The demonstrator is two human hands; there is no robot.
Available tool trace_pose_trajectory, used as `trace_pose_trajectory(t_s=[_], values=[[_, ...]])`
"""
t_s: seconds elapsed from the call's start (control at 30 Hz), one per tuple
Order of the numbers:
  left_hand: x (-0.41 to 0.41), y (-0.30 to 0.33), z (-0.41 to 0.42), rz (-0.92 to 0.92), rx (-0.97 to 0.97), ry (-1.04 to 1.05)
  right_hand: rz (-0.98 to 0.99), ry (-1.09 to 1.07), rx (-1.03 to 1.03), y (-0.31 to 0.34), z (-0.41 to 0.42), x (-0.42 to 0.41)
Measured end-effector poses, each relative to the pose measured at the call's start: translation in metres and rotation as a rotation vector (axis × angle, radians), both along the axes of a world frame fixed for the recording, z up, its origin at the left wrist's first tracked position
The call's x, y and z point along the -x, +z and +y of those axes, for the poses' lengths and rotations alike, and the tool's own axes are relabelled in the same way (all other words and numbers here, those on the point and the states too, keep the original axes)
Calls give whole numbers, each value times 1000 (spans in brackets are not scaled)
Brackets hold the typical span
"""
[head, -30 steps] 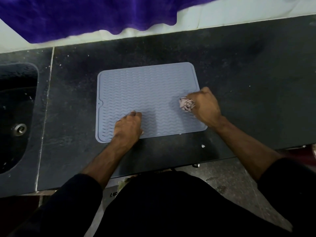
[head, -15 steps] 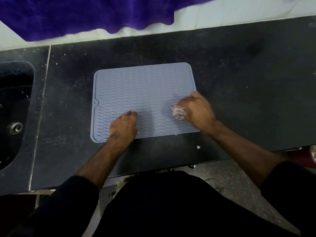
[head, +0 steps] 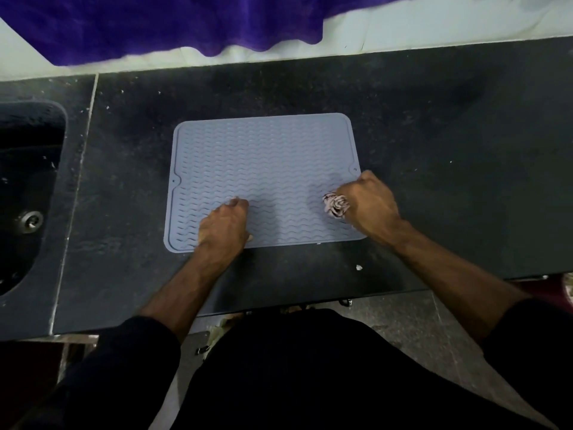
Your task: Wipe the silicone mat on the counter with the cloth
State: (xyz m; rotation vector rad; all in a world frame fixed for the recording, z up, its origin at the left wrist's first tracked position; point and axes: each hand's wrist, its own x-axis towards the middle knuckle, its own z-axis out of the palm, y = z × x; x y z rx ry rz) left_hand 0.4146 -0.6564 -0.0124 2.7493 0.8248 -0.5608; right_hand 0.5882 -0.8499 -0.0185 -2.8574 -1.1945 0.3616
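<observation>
The person's dark sleeves are reaching over the near edge of the black table, where the grey-blue silicone mat is lying flat at centre. The left hand is pressing down on the mat's near edge with fingers bent and nothing in its grip, while the right hand is resting on the mat's right side, its grip closed tight around a bunched pale cloth touching the mat. Further left a sink is sitting in the table, and a purple fabric is hanging along the far wall.
</observation>
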Motion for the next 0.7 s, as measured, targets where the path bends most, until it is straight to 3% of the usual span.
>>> trace_pose_trajectory(t_s=[0.23, 0.5, 0.6, 0.7], values=[[-1, 0, 2, 11, 19, -9, -20, 182, -60, -9, 35, 40], [0, 0, 1, 10, 34, 1, -24, 49, 38, 2, -30, -8], [-2, 0, 1, 22, 27, 4, -35, 5, -32, 3, -14, -2], [-3, 1, 1, 37, 22, 0, -13, 92, -121, -3, 9, 20]])
